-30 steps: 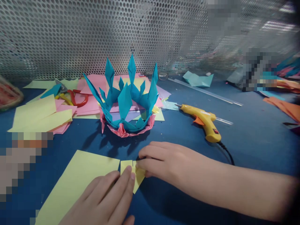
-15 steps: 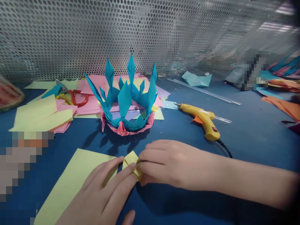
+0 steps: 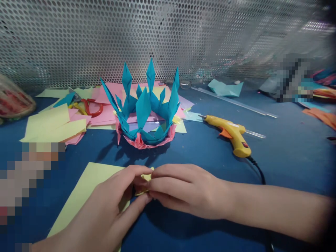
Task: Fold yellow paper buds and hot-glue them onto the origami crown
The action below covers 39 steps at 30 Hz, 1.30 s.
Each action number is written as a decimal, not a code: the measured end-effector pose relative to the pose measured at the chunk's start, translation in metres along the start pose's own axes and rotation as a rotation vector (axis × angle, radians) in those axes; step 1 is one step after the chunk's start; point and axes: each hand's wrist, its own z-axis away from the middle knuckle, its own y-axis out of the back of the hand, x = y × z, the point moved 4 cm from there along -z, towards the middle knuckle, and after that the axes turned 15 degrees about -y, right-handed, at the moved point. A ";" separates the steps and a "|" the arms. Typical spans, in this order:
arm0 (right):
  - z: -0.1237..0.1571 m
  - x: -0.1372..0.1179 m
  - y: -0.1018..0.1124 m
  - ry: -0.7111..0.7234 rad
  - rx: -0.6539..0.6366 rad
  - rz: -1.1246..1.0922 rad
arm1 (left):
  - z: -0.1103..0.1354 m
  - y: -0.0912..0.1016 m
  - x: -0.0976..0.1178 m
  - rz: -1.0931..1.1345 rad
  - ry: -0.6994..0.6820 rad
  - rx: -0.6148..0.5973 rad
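My left hand (image 3: pixel 112 206) and my right hand (image 3: pixel 181 189) meet fingertip to fingertip low in the middle of the view. Both pinch a small folded yellow paper piece (image 3: pixel 145 179), which is mostly hidden between the fingers. Under my left hand lies a larger yellow sheet (image 3: pixel 84 190) on the blue table. Just beyond the hands stands a teal paper crown with tall spikes (image 3: pixel 147 105), set on a ruffled pink paper base (image 3: pixel 139 141).
A yellow glue gun (image 3: pixel 232 134) lies to the right, its black cord (image 3: pixel 258 171) running toward my right forearm. Loose yellow and pink sheets (image 3: pixel 57 124) and red-handled scissors (image 3: pixel 90 106) lie at the left. A perforated metal wall (image 3: pixel 168 38) closes the back. Clear glue sticks (image 3: pixel 233 103) lie behind.
The small yellow piece lay flat under my fingers, then was lifted and folded. Now both hands have closed round it and it is nearly hidden. The view shifted slightly.
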 end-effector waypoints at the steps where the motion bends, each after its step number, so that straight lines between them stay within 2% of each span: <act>1: 0.000 0.001 0.000 -0.030 0.018 -0.071 | -0.002 -0.001 -0.002 0.051 0.054 -0.021; 4: -0.001 0.005 0.002 -0.151 0.073 -0.264 | -0.005 -0.002 -0.006 0.173 0.184 -0.028; 7: -0.004 0.010 0.002 -0.271 0.037 -0.385 | -0.005 -0.002 -0.009 0.285 0.242 0.011; 10: -0.005 0.011 0.002 -0.346 -0.025 -0.465 | -0.005 -0.002 -0.009 0.355 0.265 0.016; 18: -0.005 0.016 -0.005 -0.617 -0.064 -0.742 | -0.006 -0.003 -0.013 0.413 0.287 0.056; 24: -0.006 0.013 -0.007 -0.537 -0.171 -0.775 | -0.007 -0.002 -0.013 0.429 0.285 0.053; 28: -0.008 0.011 -0.006 -0.502 -0.178 -0.761 | -0.005 -0.001 -0.014 0.465 0.295 0.072; 34: -0.008 0.010 -0.007 -0.527 -0.178 -0.876 | -0.002 -0.003 -0.014 0.492 0.302 0.047; 39: -0.009 0.008 -0.006 -0.478 -0.164 -0.799 | -0.003 -0.004 -0.014 0.460 0.274 0.050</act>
